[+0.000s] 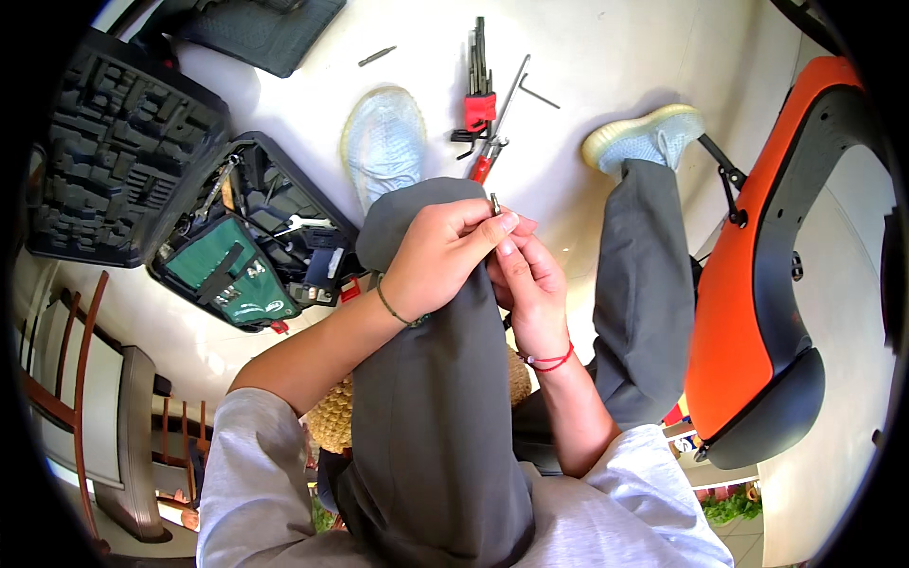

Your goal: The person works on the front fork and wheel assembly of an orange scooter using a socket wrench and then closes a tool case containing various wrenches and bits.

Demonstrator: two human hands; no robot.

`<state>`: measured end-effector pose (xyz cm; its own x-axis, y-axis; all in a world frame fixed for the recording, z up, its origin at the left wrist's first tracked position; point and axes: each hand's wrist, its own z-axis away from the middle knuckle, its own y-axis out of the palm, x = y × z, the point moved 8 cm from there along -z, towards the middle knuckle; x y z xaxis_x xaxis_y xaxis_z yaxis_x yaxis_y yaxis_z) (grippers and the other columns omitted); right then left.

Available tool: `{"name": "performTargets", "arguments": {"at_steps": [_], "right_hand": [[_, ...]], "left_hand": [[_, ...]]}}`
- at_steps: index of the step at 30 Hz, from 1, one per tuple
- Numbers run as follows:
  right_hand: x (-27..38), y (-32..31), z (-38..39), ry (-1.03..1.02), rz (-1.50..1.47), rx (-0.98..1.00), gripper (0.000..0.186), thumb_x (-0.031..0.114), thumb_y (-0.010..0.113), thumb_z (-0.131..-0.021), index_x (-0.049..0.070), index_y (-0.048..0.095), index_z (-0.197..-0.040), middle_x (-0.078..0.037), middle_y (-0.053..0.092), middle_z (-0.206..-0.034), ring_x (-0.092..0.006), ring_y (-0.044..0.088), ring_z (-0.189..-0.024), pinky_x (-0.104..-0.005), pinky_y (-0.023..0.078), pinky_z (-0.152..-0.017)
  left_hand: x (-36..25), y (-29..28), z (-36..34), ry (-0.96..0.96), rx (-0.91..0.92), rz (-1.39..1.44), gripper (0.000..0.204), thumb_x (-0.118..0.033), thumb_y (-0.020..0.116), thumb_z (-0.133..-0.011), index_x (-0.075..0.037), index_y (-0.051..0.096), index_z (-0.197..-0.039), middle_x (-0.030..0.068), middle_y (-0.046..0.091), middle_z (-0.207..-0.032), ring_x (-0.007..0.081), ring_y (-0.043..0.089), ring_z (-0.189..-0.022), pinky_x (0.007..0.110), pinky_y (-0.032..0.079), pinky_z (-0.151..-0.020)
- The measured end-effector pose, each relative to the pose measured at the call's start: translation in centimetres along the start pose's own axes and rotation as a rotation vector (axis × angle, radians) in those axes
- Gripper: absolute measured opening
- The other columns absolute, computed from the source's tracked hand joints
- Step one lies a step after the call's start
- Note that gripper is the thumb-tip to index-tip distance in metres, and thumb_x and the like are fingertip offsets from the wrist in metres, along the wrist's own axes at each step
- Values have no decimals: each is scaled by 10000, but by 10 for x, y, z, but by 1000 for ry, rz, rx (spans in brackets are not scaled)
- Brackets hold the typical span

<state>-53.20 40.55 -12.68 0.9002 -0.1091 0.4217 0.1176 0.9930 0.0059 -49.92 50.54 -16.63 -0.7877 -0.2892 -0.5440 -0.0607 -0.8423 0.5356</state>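
Observation:
Over my raised knee, both hands come together at the fingertips. My left hand (445,248) pinches a small slim metal piece (494,202) between thumb and fingers, its tip sticking up. My right hand (532,289) is closed close against it, thumb and fingertips meeting at the lower end of that piece. How much of the metal is inside the fingers is hidden. On the floor beyond lie a set of hex keys in a red holder (479,112), a long metal tool with a red handle (482,168) and a loose L-shaped hex key (540,93).
A black tool case (133,151) lies open on the left, with wrenches and a green pouch (232,270) inside. A small dark bit (377,56) rests near my shoe (383,142). On the right stands an orange and black curved body (748,284). Wooden chairs (80,379) are at lower left.

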Motion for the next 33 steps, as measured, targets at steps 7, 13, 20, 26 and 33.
{"name": "performTargets", "arguments": {"at_steps": [7, 13, 20, 26, 33], "right_hand": [[-6, 18, 12, 13, 11, -39, 235, 192, 504, -997, 61, 635, -1142, 96, 420, -646, -6, 345, -565, -178, 264, -500], [-22, 27, 17, 186, -5, 48, 318, 300, 460, -1010, 79, 633, -1157, 93, 411, -612, -13, 333, -523, -188, 255, -475], [-50, -12, 19, 200, 68, -104, 207, 248, 513, -978, 78, 574, -1079, 64, 472, -671, -22, 382, -537, -186, 286, -485], [20, 20, -21, -99, 65, 52, 320, 97, 495, -973, 17, 465, -1281, -38, 623, -936, -72, 518, -727, -208, 430, -639], [23, 32, 1, -75, 289, 147, 339, 34, 551, -941, -10, 507, -1274, -44, 673, -879, -34, 509, -566, -192, 413, -498]], "left_hand": [[-6, -11, 21, 6, -71, 41, 334, -239, 519, -978, 55, 678, -999, 105, 698, -961, 111, 620, -866, 261, 491, -803], [1, -20, 18, -25, -93, 55, 367, -281, 509, -982, 46, 663, -917, 117, 689, -920, 132, 632, -834, 278, 506, -779], [16, -54, 17, -65, -283, 363, 363, -286, 447, -1006, 50, 581, -1044, 199, 663, -1032, 220, 656, -956, 315, 529, -826], [14, -63, 34, -5, -252, 334, 282, -231, 426, -1012, 15, 486, -1136, 246, 594, -1191, 282, 590, -1133, 368, 481, -953], [-7, -36, 13, -19, -126, 585, 196, -228, 436, -1009, -42, 474, -1057, 278, 568, -1218, 318, 570, -1156, 407, 459, -986]]}}
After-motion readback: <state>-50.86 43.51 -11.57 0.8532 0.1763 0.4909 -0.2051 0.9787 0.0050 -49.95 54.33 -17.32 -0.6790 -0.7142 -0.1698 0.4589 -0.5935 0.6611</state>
